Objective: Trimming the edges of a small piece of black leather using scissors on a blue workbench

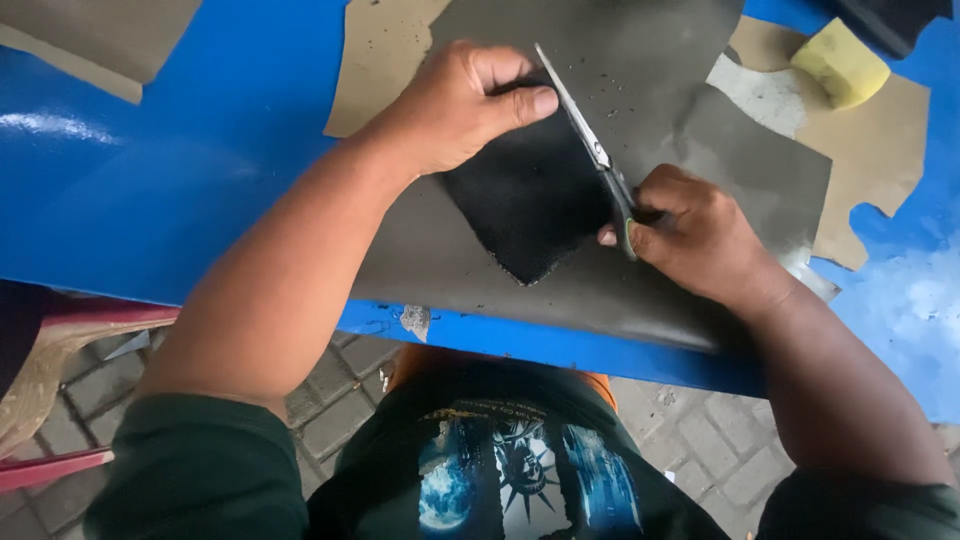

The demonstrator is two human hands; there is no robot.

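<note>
- Head view: I take the black piece [530, 205] of rough, leather-like material as my landmark; it lies on a large grey sheet [640, 110] spread over the blue table [190, 150].
- My left hand [455, 105] sits at the upper left corner of the black piece, fingers curled and thumb pressed flat, pinching that edge so the piece is gripped firmly.
- My right hand [690, 230] is just right of the black piece, fingers wrapped tight through the handles of the scissors [590, 145]; a bit of green handle shows beside the thumb.
- The scissor blades run up and to the left from that hand, along the right edge of the black piece, tip ending near my left thumb. I cannot tell how far apart the blades stand; they look nearly together.
- Beyond the black piece, up and to the right, a yellow sponge [840, 65] rests on tan scraps [880, 140], well apart from both hands.
- Another tan scrap [375, 65] lies up and to the left of the black piece, under the grey sheet's edge.
- Below the black piece, past the table edge, I see my dark printed shirt [500, 470] and grey paving [720, 440].
</note>
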